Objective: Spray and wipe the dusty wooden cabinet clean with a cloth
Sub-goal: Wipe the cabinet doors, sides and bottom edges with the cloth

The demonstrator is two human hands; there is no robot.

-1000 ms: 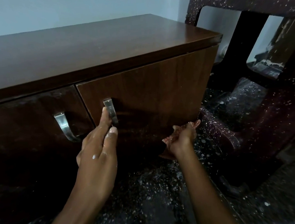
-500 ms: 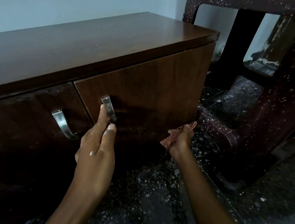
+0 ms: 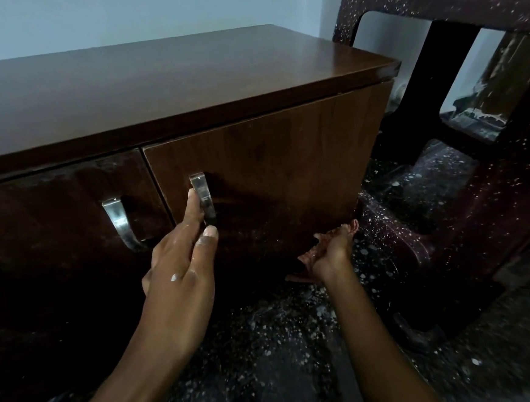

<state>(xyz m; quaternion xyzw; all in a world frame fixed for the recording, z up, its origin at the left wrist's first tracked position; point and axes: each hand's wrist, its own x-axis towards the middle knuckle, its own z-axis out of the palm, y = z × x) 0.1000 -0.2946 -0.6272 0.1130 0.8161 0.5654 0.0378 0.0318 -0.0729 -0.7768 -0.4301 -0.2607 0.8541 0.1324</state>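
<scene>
The dark wooden cabinet (image 3: 185, 89) fills the left and middle of the head view, with two doors. My left hand (image 3: 180, 264) rests on the curved metal handle (image 3: 203, 199) of the right door (image 3: 286, 167), fingers hooked around it. My right hand (image 3: 332, 249) presses a reddish checked cloth (image 3: 312, 255) against the bottom right corner of that door. Pale dust specks show on the lower part of the door. No spray bottle is in view.
The left door (image 3: 54, 233) has its own metal handle (image 3: 121, 223). A dark maroon plastic chair (image 3: 479, 199), speckled with white paint, stands close to the cabinet's right side. The dark floor (image 3: 269, 359) is speckled too. A pale wall is behind.
My right hand with the cloth has moved slightly along the door's bottom right corner. My left hand stays on the handle. The view shifted a little.
</scene>
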